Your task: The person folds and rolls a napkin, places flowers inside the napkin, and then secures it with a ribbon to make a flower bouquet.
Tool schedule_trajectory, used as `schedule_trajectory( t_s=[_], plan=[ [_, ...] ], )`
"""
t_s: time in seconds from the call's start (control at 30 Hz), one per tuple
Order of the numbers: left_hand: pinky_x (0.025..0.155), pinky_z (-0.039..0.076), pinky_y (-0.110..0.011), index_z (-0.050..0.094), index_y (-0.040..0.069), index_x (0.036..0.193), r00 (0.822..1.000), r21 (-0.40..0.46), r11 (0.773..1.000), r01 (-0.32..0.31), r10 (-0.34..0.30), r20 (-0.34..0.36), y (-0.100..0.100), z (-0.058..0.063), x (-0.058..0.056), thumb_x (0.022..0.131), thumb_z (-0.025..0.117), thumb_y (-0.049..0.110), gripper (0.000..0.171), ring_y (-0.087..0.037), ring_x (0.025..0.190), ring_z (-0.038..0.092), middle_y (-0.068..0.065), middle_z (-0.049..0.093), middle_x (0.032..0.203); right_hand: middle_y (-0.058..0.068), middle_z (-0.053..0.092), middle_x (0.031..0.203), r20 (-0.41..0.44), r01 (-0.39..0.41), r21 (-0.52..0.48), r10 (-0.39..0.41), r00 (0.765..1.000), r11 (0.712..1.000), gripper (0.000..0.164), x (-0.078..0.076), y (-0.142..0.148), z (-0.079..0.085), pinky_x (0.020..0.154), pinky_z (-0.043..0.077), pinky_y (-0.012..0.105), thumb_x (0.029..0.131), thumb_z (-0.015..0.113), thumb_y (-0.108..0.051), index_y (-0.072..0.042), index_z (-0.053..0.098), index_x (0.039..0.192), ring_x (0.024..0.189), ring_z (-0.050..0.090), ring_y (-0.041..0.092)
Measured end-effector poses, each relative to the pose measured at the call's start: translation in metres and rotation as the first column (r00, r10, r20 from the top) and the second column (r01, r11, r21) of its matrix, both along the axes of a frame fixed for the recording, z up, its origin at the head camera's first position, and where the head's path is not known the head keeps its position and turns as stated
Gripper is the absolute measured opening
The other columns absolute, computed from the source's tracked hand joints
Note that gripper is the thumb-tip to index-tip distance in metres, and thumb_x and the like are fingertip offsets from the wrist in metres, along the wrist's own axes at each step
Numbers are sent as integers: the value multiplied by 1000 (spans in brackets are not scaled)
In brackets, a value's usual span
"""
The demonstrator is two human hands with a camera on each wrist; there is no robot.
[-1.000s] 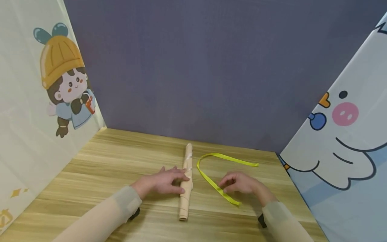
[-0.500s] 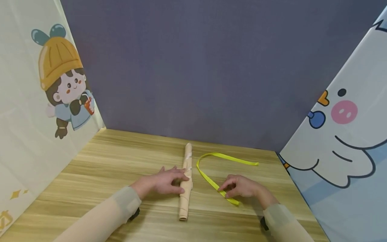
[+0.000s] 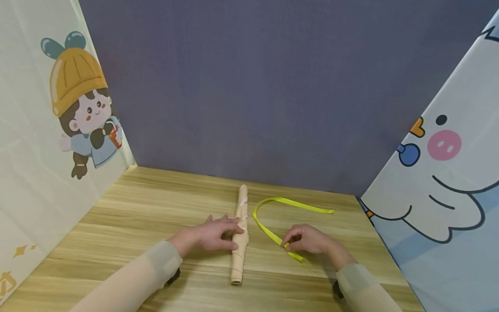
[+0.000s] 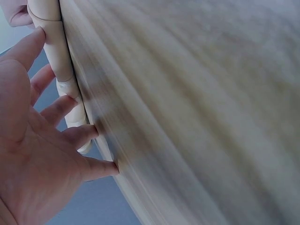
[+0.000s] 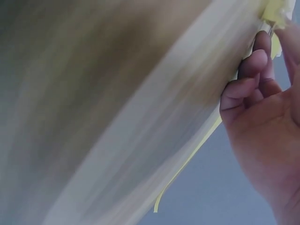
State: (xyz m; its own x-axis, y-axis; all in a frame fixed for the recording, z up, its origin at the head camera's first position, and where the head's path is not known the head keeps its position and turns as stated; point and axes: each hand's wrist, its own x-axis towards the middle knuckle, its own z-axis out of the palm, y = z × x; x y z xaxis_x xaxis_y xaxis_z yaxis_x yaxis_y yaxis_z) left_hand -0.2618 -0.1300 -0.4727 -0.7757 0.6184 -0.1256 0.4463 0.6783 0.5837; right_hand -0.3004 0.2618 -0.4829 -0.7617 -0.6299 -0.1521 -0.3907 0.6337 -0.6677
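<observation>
A slim beige roll (image 3: pixel 239 255), wound in a spiral with pale shiny bands, lies lengthwise on the wooden table. My left hand (image 3: pixel 212 233) rests against its left side, thumb and fingertips touching it. In the left wrist view the left hand (image 4: pixel 47 131) has its fingers spread, some tips reaching the tabletop. To the right lies a flat yellow ribbon (image 3: pixel 269 232), bent in a hook shape. My right hand (image 3: pixel 309 239) pinches it near its front end between thumb and forefinger. In the right wrist view the right hand (image 5: pixel 262 103) has its other fingers curled in.
The wooden table (image 3: pixel 156 199) runs back to a dark grey-blue wall (image 3: pixel 249 86). A white printed panel (image 3: pixel 31 130) stands at the left, and another with a bird drawing (image 3: pixel 460 182) at the right.
My right thumb and forefinger have come together on the yellow ribbon. Its front end has shifted slightly left. The left hand and the roll have stayed put.
</observation>
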Motion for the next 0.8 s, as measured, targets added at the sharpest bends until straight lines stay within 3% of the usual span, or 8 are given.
schedule_trajectory(
  t_s=[0.2, 0.43, 0.8],
  plan=[
    [128, 1, -82, 63, 27, 154, 1000, -1, 1000, 0, 0, 0, 0, 1, 1, 106, 70, 51, 54, -49, 168, 19, -4, 34, 180, -6, 71, 98, -36, 5, 7, -5, 999, 1000, 10, 1, -9, 3, 77, 50, 25, 98, 85, -25, -25, 87, 108, 86, 59, 7],
    [129, 1, -81, 63, 28, 154, 1000, -5, 1000, -2, 2, -1, -1, -1, 0, 106, 69, 53, 54, -48, 168, 19, -3, 33, 180, -7, 77, 106, -34, 70, -13, -70, 997, 997, 11, 1, -24, 6, 79, 51, 24, 100, 82, -23, -24, 85, 111, 91, 62, 8],
    [128, 2, -82, 63, 29, 154, 1000, -5, 1000, 0, 0, -2, 0, -2, -1, 105, 69, 53, 55, -49, 168, 20, -4, 34, 180, -6, 76, 96, -51, 106, -94, -111, 993, 990, 16, -2, -41, 7, 67, 54, 25, 102, 80, -23, -15, 84, 114, 77, 63, 7]
  ],
)
